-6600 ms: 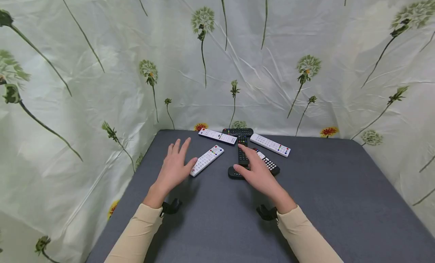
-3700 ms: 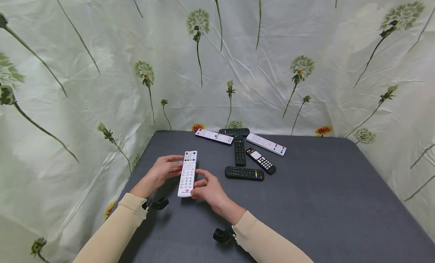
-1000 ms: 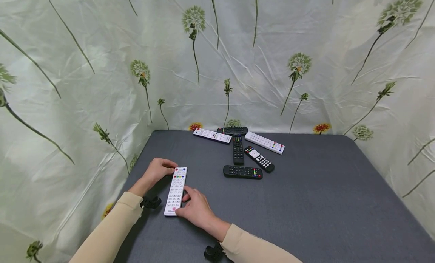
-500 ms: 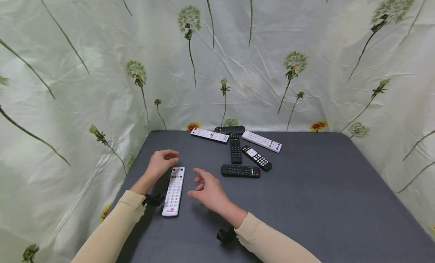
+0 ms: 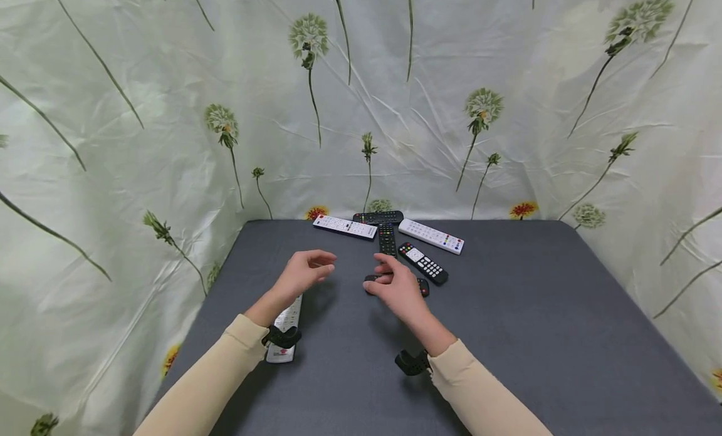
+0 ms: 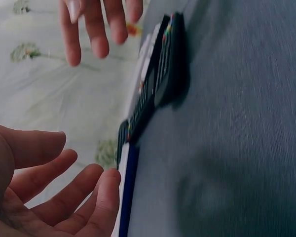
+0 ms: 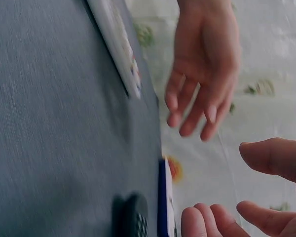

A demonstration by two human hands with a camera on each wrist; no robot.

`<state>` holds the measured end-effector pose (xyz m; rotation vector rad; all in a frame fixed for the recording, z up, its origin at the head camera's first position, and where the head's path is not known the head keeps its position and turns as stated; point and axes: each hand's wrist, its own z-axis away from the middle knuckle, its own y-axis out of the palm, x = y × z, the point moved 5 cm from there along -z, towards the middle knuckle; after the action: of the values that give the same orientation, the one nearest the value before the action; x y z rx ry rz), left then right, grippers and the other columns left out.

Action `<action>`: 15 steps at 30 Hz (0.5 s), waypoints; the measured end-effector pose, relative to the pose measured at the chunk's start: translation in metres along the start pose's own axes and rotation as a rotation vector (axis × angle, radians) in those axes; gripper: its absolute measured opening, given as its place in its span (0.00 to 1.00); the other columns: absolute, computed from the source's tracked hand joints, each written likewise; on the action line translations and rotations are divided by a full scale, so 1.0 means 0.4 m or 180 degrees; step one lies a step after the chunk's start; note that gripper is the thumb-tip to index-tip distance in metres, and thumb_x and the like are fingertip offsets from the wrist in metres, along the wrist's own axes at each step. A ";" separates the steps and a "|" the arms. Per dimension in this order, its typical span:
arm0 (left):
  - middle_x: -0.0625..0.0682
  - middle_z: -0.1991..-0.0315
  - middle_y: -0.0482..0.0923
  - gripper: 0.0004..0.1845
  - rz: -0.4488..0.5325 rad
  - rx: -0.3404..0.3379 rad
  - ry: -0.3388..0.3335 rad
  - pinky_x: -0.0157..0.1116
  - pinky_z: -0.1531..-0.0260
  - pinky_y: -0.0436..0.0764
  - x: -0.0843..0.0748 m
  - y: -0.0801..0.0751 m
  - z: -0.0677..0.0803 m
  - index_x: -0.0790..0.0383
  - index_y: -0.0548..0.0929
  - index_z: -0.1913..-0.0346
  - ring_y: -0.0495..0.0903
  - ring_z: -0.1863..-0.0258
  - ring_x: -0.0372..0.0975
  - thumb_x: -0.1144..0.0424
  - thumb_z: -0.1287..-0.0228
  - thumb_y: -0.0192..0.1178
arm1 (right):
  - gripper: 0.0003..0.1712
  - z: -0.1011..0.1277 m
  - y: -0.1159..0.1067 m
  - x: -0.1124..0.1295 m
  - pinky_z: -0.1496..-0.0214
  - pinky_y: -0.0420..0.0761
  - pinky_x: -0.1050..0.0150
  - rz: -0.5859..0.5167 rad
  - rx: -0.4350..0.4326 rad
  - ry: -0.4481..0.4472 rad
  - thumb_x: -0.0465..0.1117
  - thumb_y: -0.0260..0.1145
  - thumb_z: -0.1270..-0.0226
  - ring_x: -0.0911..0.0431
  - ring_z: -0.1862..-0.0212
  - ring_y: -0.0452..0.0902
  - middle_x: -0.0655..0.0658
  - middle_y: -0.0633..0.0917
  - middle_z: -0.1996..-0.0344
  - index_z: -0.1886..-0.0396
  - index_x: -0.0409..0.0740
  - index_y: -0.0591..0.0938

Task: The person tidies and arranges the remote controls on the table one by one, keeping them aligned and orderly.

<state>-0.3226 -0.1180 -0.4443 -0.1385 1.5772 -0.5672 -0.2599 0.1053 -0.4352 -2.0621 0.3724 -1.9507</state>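
My left hand [image 5: 301, 276] hovers above the table, its fingers loosely bent around nothing. Partly beneath that wrist lies a white remote control [image 5: 290, 315], upright to me and half covered by the wrist camera. To the right, my right hand [image 5: 402, 295] is also in the air and holds nothing; thumb and fingers stand apart in the right wrist view. Below it, a black remote control [image 5: 423, 287] is mostly hidden. Just beyond are another black remote [image 5: 387, 237] pointing away and a slanted black remote with white keys [image 5: 423, 263].
Along the table's back edge lie a white remote [image 5: 345, 227], a black remote [image 5: 378, 217] and a second white remote [image 5: 431, 236]. A flower-printed cloth [image 5: 395, 110] hangs behind the grey table [image 5: 536, 336].
Both hands carried the white remote leftward and nearer, set it down and let go. Since then they have lifted away and moved right, the right hand reaching over the black remotes.
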 end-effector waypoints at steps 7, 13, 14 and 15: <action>0.62 0.45 0.82 0.14 0.0325 0.0169 -0.0104 0.51 0.49 0.83 -0.034 0.081 -0.003 0.62 0.86 0.44 0.83 0.53 0.45 0.67 0.31 0.64 | 0.35 -0.022 -0.086 -0.046 0.58 0.84 0.57 0.0057 -0.0281 0.0096 0.38 0.75 0.41 0.49 0.53 0.84 0.37 0.83 0.48 0.32 0.46 0.77; 0.64 0.43 0.80 0.16 0.0445 0.0372 -0.0091 0.45 0.52 0.85 -0.038 0.144 -0.009 0.68 0.83 0.42 0.82 0.53 0.43 0.68 0.30 0.64 | 0.34 -0.029 -0.142 -0.085 0.55 0.83 0.52 0.0295 -0.0310 0.0295 0.40 0.73 0.37 0.48 0.49 0.81 0.36 0.81 0.44 0.31 0.46 0.76; 0.64 0.43 0.80 0.16 0.0451 0.0364 -0.0106 0.44 0.53 0.85 -0.036 0.149 -0.011 0.69 0.83 0.42 0.82 0.53 0.43 0.68 0.31 0.64 | 0.34 -0.029 -0.149 -0.092 0.54 0.83 0.52 0.0331 -0.0316 0.0313 0.40 0.73 0.37 0.48 0.48 0.81 0.36 0.81 0.44 0.31 0.45 0.76; 0.63 0.43 0.80 0.16 0.0449 0.0343 -0.0121 0.44 0.53 0.85 -0.036 0.153 -0.013 0.69 0.83 0.42 0.82 0.53 0.43 0.69 0.31 0.64 | 0.33 -0.029 -0.156 -0.098 0.54 0.83 0.51 0.0378 -0.0325 0.0330 0.40 0.72 0.37 0.47 0.48 0.81 0.36 0.82 0.45 0.31 0.45 0.76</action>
<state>-0.3110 -0.0574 -0.4581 0.0427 1.5028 -0.5345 -0.2741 0.1776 -0.4477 -1.9545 0.6145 -2.0102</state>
